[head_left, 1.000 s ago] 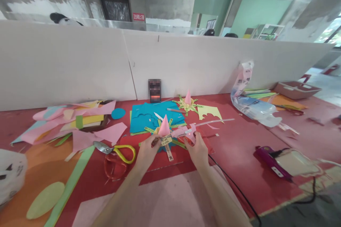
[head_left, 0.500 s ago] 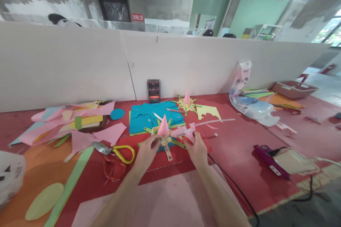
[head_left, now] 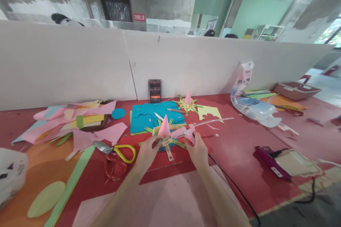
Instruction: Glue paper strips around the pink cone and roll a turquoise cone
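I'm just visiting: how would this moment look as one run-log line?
left hand: at pink-coned paper craft | right hand: holding pink glue gun, pointing toward craft | nearby: scissors, blue paper, second craft

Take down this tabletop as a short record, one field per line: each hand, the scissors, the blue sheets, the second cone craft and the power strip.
Left hand: fingers at the near pink-coned paper craft
Right hand: holding a pink glue gun, nozzle toward that craft
Scissors: lying left of the left hand
Blue sheets: behind the near craft
Second cone craft: standing farther back
Power strip: purple, at right
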`<state>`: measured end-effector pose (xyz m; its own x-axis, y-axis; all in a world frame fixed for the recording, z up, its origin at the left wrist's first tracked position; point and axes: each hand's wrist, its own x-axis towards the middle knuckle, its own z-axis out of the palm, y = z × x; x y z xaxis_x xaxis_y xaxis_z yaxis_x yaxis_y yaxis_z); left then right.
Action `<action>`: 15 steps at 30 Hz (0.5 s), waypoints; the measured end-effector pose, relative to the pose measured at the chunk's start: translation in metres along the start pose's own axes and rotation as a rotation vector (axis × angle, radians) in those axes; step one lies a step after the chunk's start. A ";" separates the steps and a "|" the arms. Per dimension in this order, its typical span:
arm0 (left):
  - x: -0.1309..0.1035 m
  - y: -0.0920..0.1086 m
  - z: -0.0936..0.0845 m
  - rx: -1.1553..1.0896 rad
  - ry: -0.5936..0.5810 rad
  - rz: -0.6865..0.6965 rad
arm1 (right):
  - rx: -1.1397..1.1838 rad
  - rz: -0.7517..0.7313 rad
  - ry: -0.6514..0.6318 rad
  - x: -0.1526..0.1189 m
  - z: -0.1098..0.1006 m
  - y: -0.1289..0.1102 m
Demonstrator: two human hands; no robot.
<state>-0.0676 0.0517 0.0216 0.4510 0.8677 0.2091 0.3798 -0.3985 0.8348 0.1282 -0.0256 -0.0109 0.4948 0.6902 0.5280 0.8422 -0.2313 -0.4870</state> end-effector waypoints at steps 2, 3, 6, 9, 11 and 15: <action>0.000 0.000 0.000 -0.012 0.001 -0.004 | -0.004 -0.021 0.012 0.000 0.001 0.001; 0.000 0.000 0.000 -0.015 -0.001 -0.009 | -0.004 -0.029 0.016 0.000 0.001 0.002; 0.000 0.002 -0.001 -0.003 0.001 -0.024 | -0.004 -0.034 0.016 -0.001 0.002 0.004; 0.001 0.004 -0.003 0.012 0.013 -0.031 | -0.003 -0.042 0.004 -0.001 0.002 0.005; 0.001 0.005 -0.003 0.013 0.019 -0.030 | 0.007 -0.052 0.009 -0.001 0.002 0.004; 0.001 0.006 -0.004 0.016 0.036 -0.029 | 0.018 -0.055 0.005 0.000 0.000 0.003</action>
<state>-0.0678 0.0509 0.0286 0.4102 0.8891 0.2030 0.4055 -0.3772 0.8327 0.1301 -0.0264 -0.0126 0.4489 0.6983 0.5575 0.8642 -0.1808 -0.4695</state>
